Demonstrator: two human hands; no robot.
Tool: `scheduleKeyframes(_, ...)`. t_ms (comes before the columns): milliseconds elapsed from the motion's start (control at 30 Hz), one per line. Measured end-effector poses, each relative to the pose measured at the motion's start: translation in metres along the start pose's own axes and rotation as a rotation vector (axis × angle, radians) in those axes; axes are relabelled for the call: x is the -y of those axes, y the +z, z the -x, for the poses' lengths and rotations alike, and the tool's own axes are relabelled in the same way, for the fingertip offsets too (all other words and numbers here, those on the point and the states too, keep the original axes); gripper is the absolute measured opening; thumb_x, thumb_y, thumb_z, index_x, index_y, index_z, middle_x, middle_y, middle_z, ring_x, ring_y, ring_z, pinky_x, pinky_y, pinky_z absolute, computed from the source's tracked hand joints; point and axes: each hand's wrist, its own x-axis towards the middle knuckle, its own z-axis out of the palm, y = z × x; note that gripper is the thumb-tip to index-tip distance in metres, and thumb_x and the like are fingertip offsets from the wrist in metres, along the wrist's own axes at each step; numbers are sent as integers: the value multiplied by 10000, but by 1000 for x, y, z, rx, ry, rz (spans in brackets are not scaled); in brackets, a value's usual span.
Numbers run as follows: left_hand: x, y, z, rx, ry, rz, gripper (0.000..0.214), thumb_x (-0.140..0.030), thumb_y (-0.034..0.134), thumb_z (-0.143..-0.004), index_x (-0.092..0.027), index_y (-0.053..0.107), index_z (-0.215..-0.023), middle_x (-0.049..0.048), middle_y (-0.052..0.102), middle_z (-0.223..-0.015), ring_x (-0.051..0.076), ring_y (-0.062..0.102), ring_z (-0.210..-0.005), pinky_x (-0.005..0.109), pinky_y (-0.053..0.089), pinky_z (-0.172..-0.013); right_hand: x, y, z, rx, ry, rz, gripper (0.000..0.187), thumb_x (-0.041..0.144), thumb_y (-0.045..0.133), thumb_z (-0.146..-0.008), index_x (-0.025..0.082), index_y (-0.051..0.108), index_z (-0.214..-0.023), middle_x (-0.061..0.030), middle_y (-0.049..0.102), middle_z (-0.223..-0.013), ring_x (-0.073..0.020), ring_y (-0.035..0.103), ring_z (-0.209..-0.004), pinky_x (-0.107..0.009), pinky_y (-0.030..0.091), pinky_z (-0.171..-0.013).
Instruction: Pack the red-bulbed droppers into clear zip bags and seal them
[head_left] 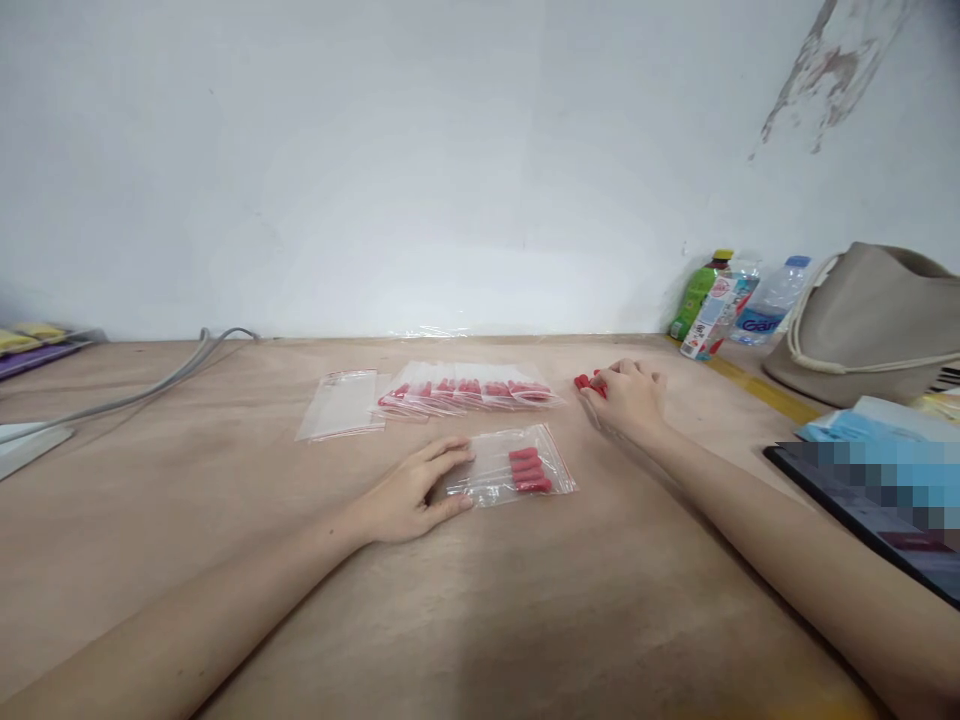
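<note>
Right fingers [613, 382] seemingly at red pieces [582, 382]

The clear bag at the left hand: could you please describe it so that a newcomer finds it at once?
On the brown table, look nearer to the person than the overlapping row of filled bags. There the left hand touches the left end of a flat clear bag. Unlike those bags, it lies apart, with red pieces lined up in one column inside.
</note>
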Motion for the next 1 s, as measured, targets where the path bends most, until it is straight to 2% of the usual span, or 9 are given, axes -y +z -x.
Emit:
scheduleKeyframes(233,-3,-1,1,-39,26,100,272,-348,531,-842,-198,468,-1060,111,417,-1298,236,423,-1206,383,383,-982,8,17,-14,110,126,186,415,427,430,-800,101,666,-902,-177,550,-1007,-307,423,-997,-440,287,-799)
scheduleKeyframes(467,-5,-2,1,-34,27,122,204,-346,528,-843,-200,455,-965,106,448,-1265,233,424,-1201,372,388,-962,14,21,-21,143,173,167,359,310,421,-803,72,673,-891,-198,566,-998,-313,440,-1011,-463,286,-838)
scheduleKeyframes(567,-5,-2,1,-38,28,123,197,-346,522,-846,-201,458,-962,108,443,-1270,238,425,-1197,382,385,-962,16,14,-22,123,205,79,313,279,438,-785,83,679,-829,-203,583,-984,-331,465,-1006,-476,301,-828)
scheduleKeyframes(633,-5,-1,1,-38,30,123,197,-343,525,-844,-200,456,-961,110,440,-1272,238,427,-1193,380,386,-961,14,4,-25,124,263,-107,299,313,449,-785,113,671,-756,-182,612,-905,-327,513,-941,-460,338,-783)
scheduleKeyframes(700,-5,-1,1,-40,40,122,200,-341,529,-842,-200,454,-962,111,444,-1265,235,429,-1191,374,386,-961,11,-9,-27,125,312,-455,313,390,452,-791,146,637,-727,-138,627,-809,-263,564,-772,-391,389,-679)
scheduleKeyframes(767,-5,-1,0,-43,46,120,198,-340,528,-842,-200,452,-960,110,449,-1259,231,430,-1191,370,387,-959,8,-19,-24,110,308,-868,326,471,467,-777,167,583,-763,-94,626,-765,-167,533,-585,-307,391,-552)
scheduleKeyframes(833,-5,-2,0,-45,45,122,194,-341,527,-843,-200,452,-954,108,455,-1256,230,434,-1187,367,390,-956,10,-23,-12,63,297,-1168,341,505,529,-730,186,511,-848,-46,612,-727,-110,474,-495,-257,372,-483)
scheduleKeyframes(900,-5,-2,0,-44,42,125,191,-340,527,-842,-200,453,-947,106,463,-1248,231,440,-1182,364,393,-954,14,-18,7,23,325,-1298,437,478,614,-670,208,423,-955,21,564,-638,-97,455,-468,-233,368,-463)
scheduleKeyframes(1000,-5,-2,0,-48,46,126,191,-340,531,-839,-198,451,-940,106,470,-1239,231,443,-1179,360,395,-950,22,-5,35,38,359,-1382,511,410,623,-677,235,327,-1056,67,516,-613,-98,472,-466,-224,387,-455)
